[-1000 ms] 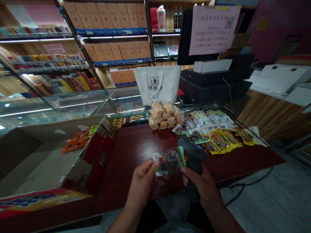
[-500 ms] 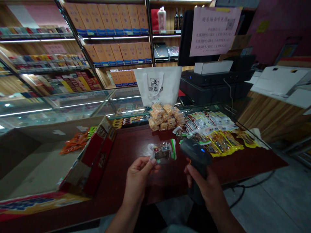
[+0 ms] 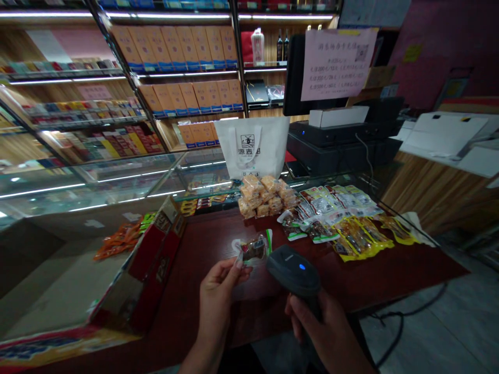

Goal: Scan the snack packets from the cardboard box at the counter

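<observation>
Between thumb and fingers, my left hand (image 3: 222, 280) pinches the left end of a small clear snack packet (image 3: 254, 248) with a green edge and dark contents. My right hand (image 3: 315, 317) is wrapped round the handle of a black barcode scanner (image 3: 294, 272), whose blue light is lit. The scanner's head is just right of the packet, apart from it. Beyond my hands, a pile of wrapped beige snacks (image 3: 265, 196) sits on the dark red tabletop (image 3: 206, 234). Rows of snack packets (image 3: 331, 208), some with yellow edges (image 3: 360, 236), lie to its right.
At the left stands an open cardboard box (image 3: 152, 259) with orange packets (image 3: 120, 239) inside. A white paper bag (image 3: 253, 145) rises behind the snack pile. Farther right are a monitor (image 3: 296, 78) with a paper notice and a dark cash drawer (image 3: 331, 150). Glass counters and stocked shelves line the back.
The scanner in my right hand has shifted left, nearer the snack packet. My left hand still pinches the packet, which sits slightly further left. The whole view has tilted up a little.
</observation>
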Available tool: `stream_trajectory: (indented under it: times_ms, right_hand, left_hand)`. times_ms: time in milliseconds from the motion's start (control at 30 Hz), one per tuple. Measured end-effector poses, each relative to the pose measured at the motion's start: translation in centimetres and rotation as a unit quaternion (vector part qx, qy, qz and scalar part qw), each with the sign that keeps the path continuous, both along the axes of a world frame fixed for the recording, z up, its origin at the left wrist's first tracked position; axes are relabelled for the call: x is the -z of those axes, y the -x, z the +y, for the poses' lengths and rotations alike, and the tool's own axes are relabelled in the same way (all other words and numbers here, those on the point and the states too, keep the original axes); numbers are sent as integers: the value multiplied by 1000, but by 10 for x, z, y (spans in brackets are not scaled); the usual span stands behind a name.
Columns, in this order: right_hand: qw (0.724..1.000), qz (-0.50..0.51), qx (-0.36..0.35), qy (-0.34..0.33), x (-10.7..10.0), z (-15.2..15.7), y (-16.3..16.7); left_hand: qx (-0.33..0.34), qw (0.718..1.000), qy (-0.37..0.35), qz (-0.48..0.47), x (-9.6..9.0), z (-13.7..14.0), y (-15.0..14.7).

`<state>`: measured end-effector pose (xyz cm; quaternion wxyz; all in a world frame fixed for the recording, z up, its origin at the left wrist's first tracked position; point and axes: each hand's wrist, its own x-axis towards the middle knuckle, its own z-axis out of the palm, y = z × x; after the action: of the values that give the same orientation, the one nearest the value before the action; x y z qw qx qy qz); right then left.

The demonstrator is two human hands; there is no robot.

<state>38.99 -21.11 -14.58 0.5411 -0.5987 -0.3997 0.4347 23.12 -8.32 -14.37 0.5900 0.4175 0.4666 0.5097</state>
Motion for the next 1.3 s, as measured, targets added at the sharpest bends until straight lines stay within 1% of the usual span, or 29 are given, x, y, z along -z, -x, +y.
stream_trajectory:
  times_ms: [100,300,467,567,667,833,967,1100,1200,1300]
  right_hand:
    - [1000,0,1,7,0,1,0]
    - [1000,-23,-13,11,-2,0,-1]
    - [999,-45,1,-1,-3,-2,-3]
    - [999,-29,15,-3,-3,-2,-5]
    - [999,16,31,-7,0,-2,-11]
    - [994,63,92,-9,10,-7,-32]
    - [985,80,151,-24,11,-17,-49]
    - [972,104,206,-35,10,-26,-59]
    - [970,111,214,-35,11,-30,-61]
    - [971,109,212,-25,13,-31,-62]
  left_hand:
    - [1,1000,-7,6,2,1,2]
    - [5,999,-32,43,1,1,0]
    - [12,999,-23,29,2,0,-2]
    - [20,999,-20,28,2,-1,-5]
    - [48,999,7,22,5,0,-13]
    - [144,986,83,9,17,15,-39]
    - [204,972,107,35,23,36,-70]
    - [262,955,126,55,29,56,-105]
    - [284,948,132,63,33,67,-124]
    - [287,948,126,54,36,72,-133]
